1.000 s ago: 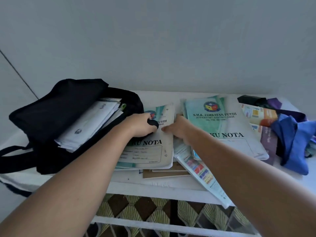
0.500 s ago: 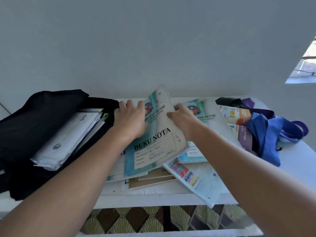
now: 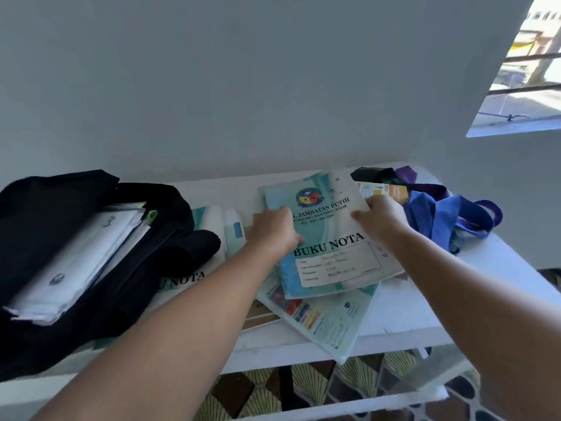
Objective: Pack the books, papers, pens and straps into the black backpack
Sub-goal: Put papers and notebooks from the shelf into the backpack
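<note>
Two hands, left [image 3: 274, 229] and right [image 3: 381, 217], grip the side edges of a teal notebook [image 3: 331, 238] above loose papers [image 3: 321, 317] on the white worktop [image 3: 403, 314]. Leftward, the black backpack [image 3: 60, 238] gapes, papers inside; blue straps [image 3: 446, 217] lie rightward.

Plain pale wall [image 3: 243, 86], white table [image 3: 501, 268], sunlit barred window [image 3: 531, 71], patterned floor [image 3: 318, 387]
</note>
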Available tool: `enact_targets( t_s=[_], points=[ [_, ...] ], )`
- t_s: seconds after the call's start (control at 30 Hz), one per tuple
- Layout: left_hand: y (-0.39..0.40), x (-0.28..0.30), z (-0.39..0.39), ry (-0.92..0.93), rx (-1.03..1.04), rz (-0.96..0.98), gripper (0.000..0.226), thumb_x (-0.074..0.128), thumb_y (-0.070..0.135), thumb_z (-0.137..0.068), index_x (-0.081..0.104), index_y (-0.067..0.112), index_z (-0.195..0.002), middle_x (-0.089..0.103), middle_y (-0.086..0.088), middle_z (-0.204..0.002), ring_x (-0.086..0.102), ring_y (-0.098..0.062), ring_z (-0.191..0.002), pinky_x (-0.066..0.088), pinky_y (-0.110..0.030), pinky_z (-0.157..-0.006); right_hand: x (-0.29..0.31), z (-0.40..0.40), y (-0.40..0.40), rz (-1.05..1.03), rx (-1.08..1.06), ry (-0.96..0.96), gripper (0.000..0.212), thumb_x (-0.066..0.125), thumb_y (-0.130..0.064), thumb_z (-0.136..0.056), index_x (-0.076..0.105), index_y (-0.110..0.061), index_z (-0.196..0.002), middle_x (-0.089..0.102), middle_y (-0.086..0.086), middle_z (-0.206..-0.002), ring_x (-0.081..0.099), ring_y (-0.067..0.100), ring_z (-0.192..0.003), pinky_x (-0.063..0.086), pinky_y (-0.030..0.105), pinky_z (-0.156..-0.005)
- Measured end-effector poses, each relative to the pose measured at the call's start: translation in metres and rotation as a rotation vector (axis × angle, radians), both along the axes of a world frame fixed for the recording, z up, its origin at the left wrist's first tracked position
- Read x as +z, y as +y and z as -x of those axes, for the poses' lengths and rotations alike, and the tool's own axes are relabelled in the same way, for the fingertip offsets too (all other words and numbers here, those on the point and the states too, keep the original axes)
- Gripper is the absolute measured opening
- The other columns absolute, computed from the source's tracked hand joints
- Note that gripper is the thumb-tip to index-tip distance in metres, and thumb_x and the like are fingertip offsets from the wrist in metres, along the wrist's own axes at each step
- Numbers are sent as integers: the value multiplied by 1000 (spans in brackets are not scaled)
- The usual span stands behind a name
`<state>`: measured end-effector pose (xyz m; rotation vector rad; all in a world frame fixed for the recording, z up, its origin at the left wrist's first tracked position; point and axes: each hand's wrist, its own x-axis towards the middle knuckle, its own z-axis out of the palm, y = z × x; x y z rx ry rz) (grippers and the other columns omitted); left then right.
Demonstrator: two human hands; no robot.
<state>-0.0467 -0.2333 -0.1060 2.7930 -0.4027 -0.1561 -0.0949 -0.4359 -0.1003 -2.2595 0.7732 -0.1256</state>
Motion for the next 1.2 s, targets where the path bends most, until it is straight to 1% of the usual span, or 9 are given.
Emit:
enact_targets(
  t_s=[0.13,0.23,0.33,0.5,0.73,0.83,1.03,1.1,1.2],
  points=[
    [8,-3,2,-6,-33,11,51,76,49,-86,52,13,-113,57,-3,-103,59,-25,-96,52,-38,-79,-6,-7,27,348,87,-32,63,71,-39,-95,41,-23,-148,35,19,-151,32,39,-140,39,53,-110],
    [28,-2,4,-82,-61,-7,40,67,42,-93,52,15,-119,60,-9,-114,55,-30,-109,50,-41,-83,-6,-17,71,125,270,-240,70,71,-30,-96,32,-23,-154,55,14,-137,56,27,-120,52,46,-98],
    [66,11,6,-254,-28,-213,36,59,33,-94,52,16,-125,53,-14,-124,44,-38,-120,43,-45,-89,-3,-29,129,-309,380,-191,56,64,-19,-101,36,-18,-150,69,12,-102,69,12,-73,56,26,-59],
    [140,27,-2,-102,91,-349,37,61,33,-92,53,17,-125,55,-13,-119,53,-39,-111,48,-47,-94,-20,-53,205,-259,565,57,47,65,-23,-98,47,-9,-139,66,17,-125,70,32,-107,61,46,-93],
    [179,17,-5,34,156,-5,37,64,40,-95,55,20,-124,63,-7,-115,60,-28,-99,41,-34,-72,-22,-68,224,-343,435,235,34,76,-33,-93,64,-2,-98,63,11,-79,54,21,-69,45,30,-65],
    [177,18,-8,61,166,8,33,64,38,-93,57,21,-120,63,-5,-114,59,-26,-97,42,-33,-73,-20,-69,230,-292,478,293,28,69,-25,-96,65,-2,-110,58,10,-84,48,19,-66,40,28,-58],
    [174,31,-10,-30,170,-134,35,62,23,-94,49,12,-125,61,-12,-109,60,-32,-97,42,-36,-68,-22,-67,238,-367,503,191,35,54,-14,-104,56,-2,-137,64,12,-112,53,14,-75,51,27,-69],
    [175,43,-8,-168,169,-315,34,60,14,-93,47,9,-123,60,-14,-107,59,-35,-99,39,-38,-68,-16,-64,234,-497,433,82,24,53,-15,-105,55,-10,-128,64,16,-120,64,24,-97,58,41,-89],
    [169,58,-7,-203,167,-406,33,62,16,-91,50,12,-122,52,-13,-112,51,-35,-105,44,-44,-79,8,-69,214,-601,368,-86,5,52,-15,-105,54,-19,-104,63,11,-96,64,25,-82,58,41,-75]
  ],
)
